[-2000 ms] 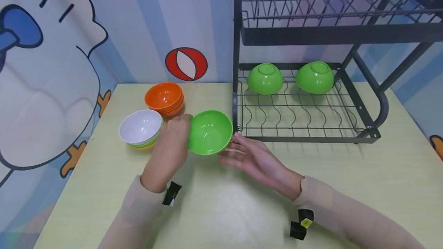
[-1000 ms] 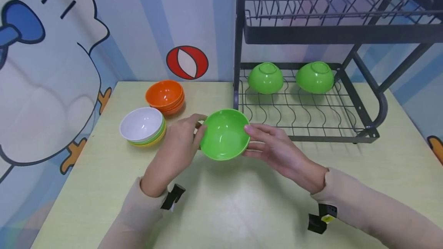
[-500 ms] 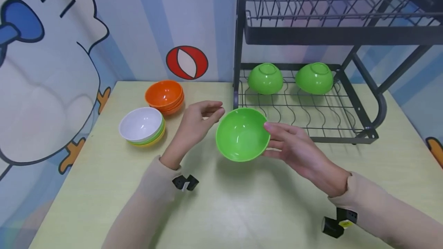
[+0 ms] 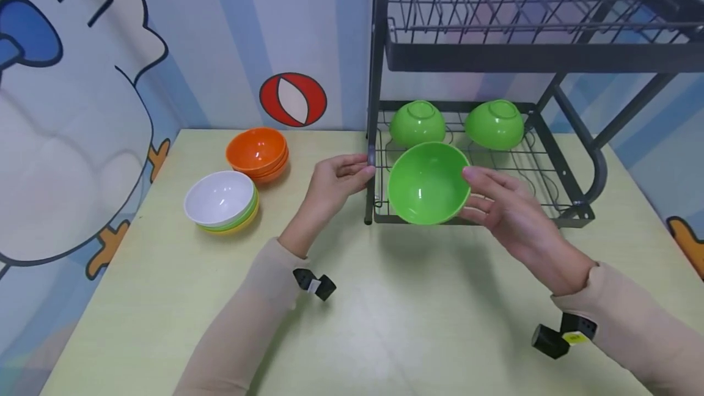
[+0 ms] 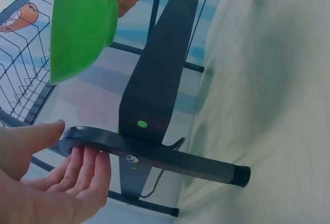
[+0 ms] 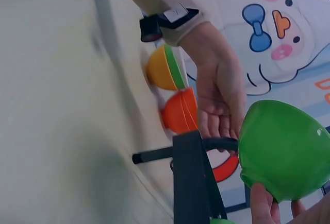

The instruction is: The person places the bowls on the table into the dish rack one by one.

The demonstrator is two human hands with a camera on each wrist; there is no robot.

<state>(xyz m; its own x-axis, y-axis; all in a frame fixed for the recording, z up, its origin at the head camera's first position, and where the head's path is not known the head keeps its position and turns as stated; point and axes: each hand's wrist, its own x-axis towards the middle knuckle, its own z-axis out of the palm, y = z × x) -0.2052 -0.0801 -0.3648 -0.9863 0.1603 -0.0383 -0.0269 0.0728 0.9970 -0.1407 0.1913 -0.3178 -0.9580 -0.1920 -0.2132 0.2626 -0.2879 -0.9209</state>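
Observation:
My right hand (image 4: 514, 225) pinches the right rim of a green bowl (image 4: 429, 183), thumb at the rim and fingers behind it. The bowl is tilted with its inside facing me, in the air in front of the lower tier of a black dish rack (image 4: 495, 222). At the rack's left front post, my left hand (image 4: 335, 188) grips the tube, as the left wrist view shows with fingers (image 5: 85, 170) on one side and thumb on the other. Two upturned green bowls, one on the left (image 4: 418, 124) and one on the right (image 4: 495, 125), sit on the lower tier.
On the table's left stand a stack of orange bowls (image 4: 256, 151) and a stack with a white bowl (image 4: 220, 199) on top, green and yellow below. The rack's upper tier (image 4: 539, 57) overhangs the lower one. A wall with cartoon pictures (image 4: 231, 47) runs behind.
Both hands held the green bowl beside the stacks; the left hand let go and moved right onto the rack's post. The right hand carried the bowl right and up toward the rack.

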